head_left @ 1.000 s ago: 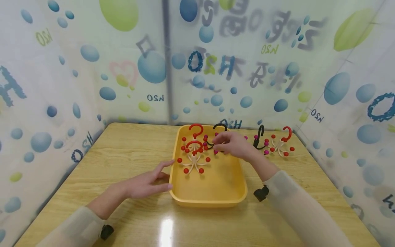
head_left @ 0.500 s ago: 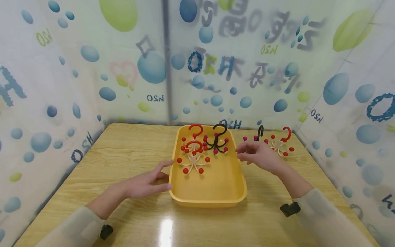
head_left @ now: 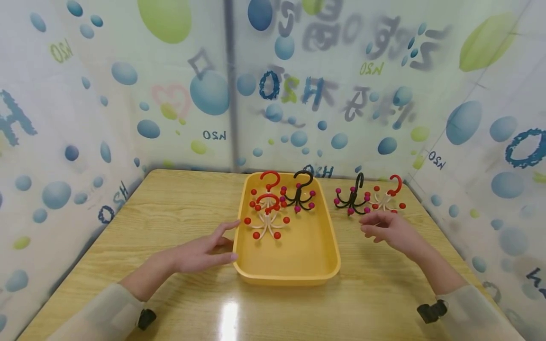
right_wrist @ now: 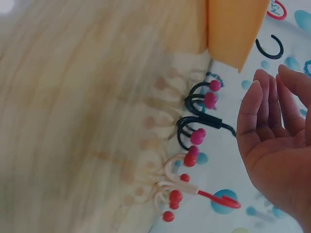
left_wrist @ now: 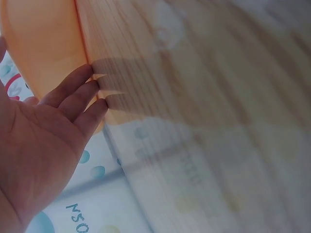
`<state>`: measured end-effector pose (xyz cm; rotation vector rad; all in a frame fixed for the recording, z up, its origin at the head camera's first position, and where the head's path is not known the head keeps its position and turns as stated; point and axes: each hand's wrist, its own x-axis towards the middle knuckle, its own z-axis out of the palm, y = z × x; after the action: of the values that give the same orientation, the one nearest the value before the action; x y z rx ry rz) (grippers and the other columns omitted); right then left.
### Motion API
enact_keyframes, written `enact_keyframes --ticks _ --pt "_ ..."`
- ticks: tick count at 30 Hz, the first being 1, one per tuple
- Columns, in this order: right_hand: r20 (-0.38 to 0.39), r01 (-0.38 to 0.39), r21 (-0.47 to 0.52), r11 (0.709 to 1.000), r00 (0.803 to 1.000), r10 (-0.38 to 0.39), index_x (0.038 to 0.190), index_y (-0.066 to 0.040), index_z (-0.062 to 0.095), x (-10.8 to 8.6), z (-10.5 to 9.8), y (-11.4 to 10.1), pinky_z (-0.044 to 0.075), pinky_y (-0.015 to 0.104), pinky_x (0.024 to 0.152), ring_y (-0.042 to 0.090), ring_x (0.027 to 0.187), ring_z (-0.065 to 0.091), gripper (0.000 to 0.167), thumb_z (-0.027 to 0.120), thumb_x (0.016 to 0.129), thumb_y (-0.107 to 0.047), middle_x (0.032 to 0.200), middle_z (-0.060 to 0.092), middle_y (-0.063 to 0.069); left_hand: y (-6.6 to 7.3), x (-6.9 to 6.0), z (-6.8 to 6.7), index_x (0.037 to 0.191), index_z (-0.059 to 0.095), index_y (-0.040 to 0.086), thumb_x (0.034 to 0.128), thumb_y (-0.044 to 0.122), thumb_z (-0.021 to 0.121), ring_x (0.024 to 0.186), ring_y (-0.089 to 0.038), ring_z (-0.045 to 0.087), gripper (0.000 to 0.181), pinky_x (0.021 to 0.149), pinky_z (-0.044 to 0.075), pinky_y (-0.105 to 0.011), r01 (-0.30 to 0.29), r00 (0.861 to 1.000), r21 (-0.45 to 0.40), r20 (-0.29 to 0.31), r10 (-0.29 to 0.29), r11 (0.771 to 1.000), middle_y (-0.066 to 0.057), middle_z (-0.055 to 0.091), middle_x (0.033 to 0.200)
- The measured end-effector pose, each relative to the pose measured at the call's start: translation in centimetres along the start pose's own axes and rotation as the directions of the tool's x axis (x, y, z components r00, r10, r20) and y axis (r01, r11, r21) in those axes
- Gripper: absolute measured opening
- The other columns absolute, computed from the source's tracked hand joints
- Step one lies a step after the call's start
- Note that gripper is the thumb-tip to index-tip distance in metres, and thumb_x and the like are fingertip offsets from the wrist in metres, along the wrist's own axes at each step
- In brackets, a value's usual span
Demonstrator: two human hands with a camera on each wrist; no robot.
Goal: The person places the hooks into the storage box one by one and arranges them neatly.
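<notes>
My left hand [head_left: 198, 253] touches the left wall of a yellow plastic tray [head_left: 298, 258] with its fingers extended, as the left wrist view also shows. Inside the tray stand two white multi-arm hanging hooks with red hooks and red ball tips, a front one [head_left: 267, 219] and a back one [head_left: 270, 179], beside a black hanging hook [head_left: 298, 195] with magenta balls. Right of the tray, another black hanging hook [head_left: 353, 195] stands upright, next to a red-and-white one [head_left: 395, 185]. Just in front of these two hovers my right hand [head_left: 392, 232], fingers loosely bent and holding nothing.
The tray sits on a wooden table [head_left: 170, 208] whose far edge meets a fabric wall [head_left: 273, 142] printed with blue and green drops. More printed walls rise at both sides. Dark wrist cameras [head_left: 432, 311] are strapped at both sleeves.
My right hand has moved right, from above the black hanging hook in the tray, across the tray's right rim, to the pair outside. The left hand stays at the tray.
</notes>
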<state>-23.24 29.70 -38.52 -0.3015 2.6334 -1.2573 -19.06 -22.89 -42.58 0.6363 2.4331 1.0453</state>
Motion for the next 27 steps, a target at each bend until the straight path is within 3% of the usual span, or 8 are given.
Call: enact_keyframes --ticks 6,10,14,17,23,27 --pt "-0.037 -0.006 0.005 1.000 0.999 0.006 0.142 0.002 0.065 -0.2 -1.2 2.5 0.065 0.035 0.083 0.022 0.102 0.073 0.044 0.069 0.110 -0.028 0.122 0.075 0.017 0.0 0.0 0.0 0.175 0.011 0.031 0.1107 0.051 0.063 0.152 -0.039 0.054 0.085 0.127 0.038 -0.067 -0.008 1.000 -0.004 -0.002 0.008 1.000 -0.016 0.061 0.159" --pt "-0.123 0.009 0.011 1.000 0.992 -0.007 0.142 0.002 0.063 0.2 -2.9 4.0 0.065 0.033 0.081 0.012 0.096 0.073 0.043 0.067 0.112 -0.029 0.112 0.077 -0.001 0.0 0.0 0.0 0.175 0.011 0.029 0.1106 0.051 0.063 0.152 -0.038 0.055 0.086 0.126 0.038 -0.067 -0.010 1.000 -0.006 0.001 0.010 1.000 -0.016 0.062 0.158" --pt "-0.245 0.026 0.009 1.000 0.969 -0.023 0.142 0.001 0.062 0.9 -4.9 5.3 0.064 0.027 0.077 0.003 0.090 0.071 0.044 0.064 0.113 -0.032 0.102 0.072 -0.021 -0.1 0.0 0.0 0.175 0.011 0.029 0.1109 0.051 0.063 0.151 -0.038 0.056 0.086 0.126 0.039 -0.066 -0.009 1.000 -0.005 0.004 0.009 1.000 -0.016 0.063 0.158" --pt "-0.329 0.038 0.023 0.999 0.944 -0.028 0.141 -0.007 0.063 1.5 -6.1 6.0 0.063 0.023 0.074 -0.002 0.087 0.071 0.038 0.064 0.113 -0.032 0.100 0.069 -0.027 -0.1 0.0 0.0 0.175 0.011 0.029 0.1108 0.051 0.063 0.151 -0.038 0.056 0.086 0.126 0.040 -0.066 -0.011 1.000 -0.004 0.004 0.011 1.000 -0.016 0.063 0.157" --pt "-0.442 0.043 0.132 0.990 0.897 0.020 0.125 -0.041 0.062 2.8 -7.8 6.7 0.061 0.018 0.070 -0.007 0.081 0.071 0.015 0.066 0.112 -0.033 0.099 0.067 -0.030 0.0 0.1 0.0 0.175 0.010 0.031 0.1110 0.051 0.062 0.151 -0.039 0.056 0.085 0.125 0.040 -0.067 -0.008 1.000 -0.005 0.005 0.008 1.000 -0.016 0.062 0.159" --pt "-0.465 0.040 0.162 0.986 0.884 0.041 0.132 -0.036 0.064 3.8 -8.3 6.8 0.060 0.016 0.072 -0.005 0.084 0.072 0.021 0.067 0.112 -0.035 0.104 0.065 -0.027 -0.1 0.1 0.0 0.175 0.010 0.032 0.1112 0.050 0.062 0.151 -0.039 0.056 0.084 0.125 0.040 -0.068 -0.006 1.000 -0.002 0.003 0.006 1.000 -0.016 0.062 0.159"
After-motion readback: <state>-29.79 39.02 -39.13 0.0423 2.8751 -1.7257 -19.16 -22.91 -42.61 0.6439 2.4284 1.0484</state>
